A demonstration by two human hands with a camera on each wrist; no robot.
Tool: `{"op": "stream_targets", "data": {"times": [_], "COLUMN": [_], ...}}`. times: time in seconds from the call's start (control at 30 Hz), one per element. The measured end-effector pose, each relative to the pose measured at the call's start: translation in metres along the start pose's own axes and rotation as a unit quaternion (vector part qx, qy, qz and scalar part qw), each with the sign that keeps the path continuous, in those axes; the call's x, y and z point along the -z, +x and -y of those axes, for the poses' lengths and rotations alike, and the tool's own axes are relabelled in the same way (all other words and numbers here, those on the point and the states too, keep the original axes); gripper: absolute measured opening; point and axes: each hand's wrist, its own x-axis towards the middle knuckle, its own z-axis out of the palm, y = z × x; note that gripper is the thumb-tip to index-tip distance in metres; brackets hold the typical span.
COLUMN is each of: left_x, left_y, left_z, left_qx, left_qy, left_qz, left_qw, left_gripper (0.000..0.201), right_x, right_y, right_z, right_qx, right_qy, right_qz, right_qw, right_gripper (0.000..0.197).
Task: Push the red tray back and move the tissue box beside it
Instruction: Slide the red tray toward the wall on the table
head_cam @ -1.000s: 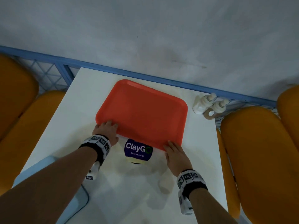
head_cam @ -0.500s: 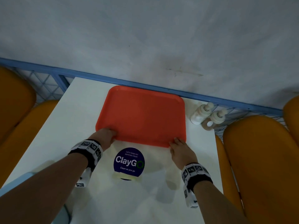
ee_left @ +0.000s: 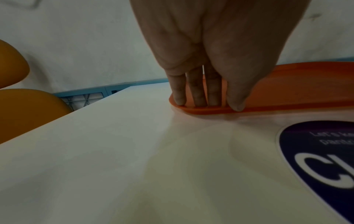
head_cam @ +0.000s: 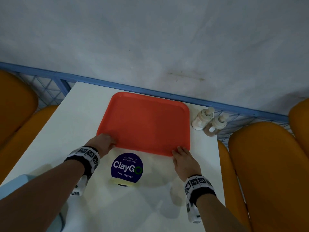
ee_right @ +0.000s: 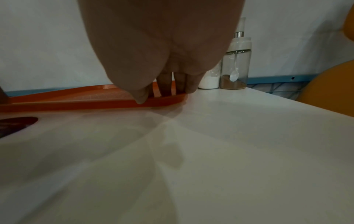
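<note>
The red tray (head_cam: 147, 124) lies flat on the white table (head_cam: 70, 131), its far edge close to the blue rail at the wall. My left hand (head_cam: 104, 141) presses the tray's near left corner, with straight fingers (ee_left: 197, 97) on the rim of the tray (ee_left: 296, 91). At the near right corner my right hand (head_cam: 182, 156) pushes the same way, its fingertips (ee_right: 164, 89) on the tray (ee_right: 76, 98). A pale blue box-like thing (head_cam: 16, 185), possibly the tissue box, sits at the near left corner, mostly hidden by my left forearm.
Two lidded condiment jars (head_cam: 203, 118) (head_cam: 217, 125) stand just right of the tray at the table's back right corner. A round dark blue ClayGo sticker (head_cam: 127, 168) is on the table between my hands. Orange seats (head_cam: 267, 173) flank both sides.
The tray has slid away from me toward the wall and turned square to it. Both hands followed its near edge. The sticker, once partly under the tray, now shows whole.
</note>
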Motion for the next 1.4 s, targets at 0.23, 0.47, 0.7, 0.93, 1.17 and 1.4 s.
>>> {"op": "stream_targets", "data": {"times": [0.23, 0.47, 0.7, 0.93, 1.17, 1.4], "left_x": [-0.001, -0.004, 0.001, 0.004, 0.005, 0.003], "left_y": [0.013, 0.006, 0.007, 0.021, 0.029, 0.032], "left_z": [-0.012, -0.012, -0.009, -0.01, -0.007, -0.002], "left_qx": [0.018, 0.012, 0.012, 0.021, 0.01, -0.002], "left_qy": [-0.012, -0.002, 0.004, 0.011, 0.002, 0.014], "left_qz": [-0.017, 0.01, 0.025, 0.02, 0.021, 0.018], "left_qw": [1.0, 1.0, 1.0, 1.0, 1.0, 1.0], "left_gripper": [0.027, 0.026, 0.025, 0.024, 0.025, 0.025], "right_x": [0.008, 0.011, 0.011, 0.015, 0.016, 0.021], "right_y": [0.011, -0.003, -0.003, 0.014, 0.017, 0.015], "right_z": [-0.005, -0.008, -0.004, -0.01, -0.008, -0.003], "right_qx": [0.007, 0.022, 0.007, -0.002, -0.009, -0.025], "right_qy": [0.001, 0.001, 0.013, 0.028, 0.035, 0.028], "right_qz": [-0.006, -0.012, 0.012, 0.023, 0.014, 0.032], "right_qw": [1.0, 1.0, 1.0, 0.999, 0.999, 0.999], "right_gripper": [0.034, 0.037, 0.04, 0.038, 0.035, 0.035]}}
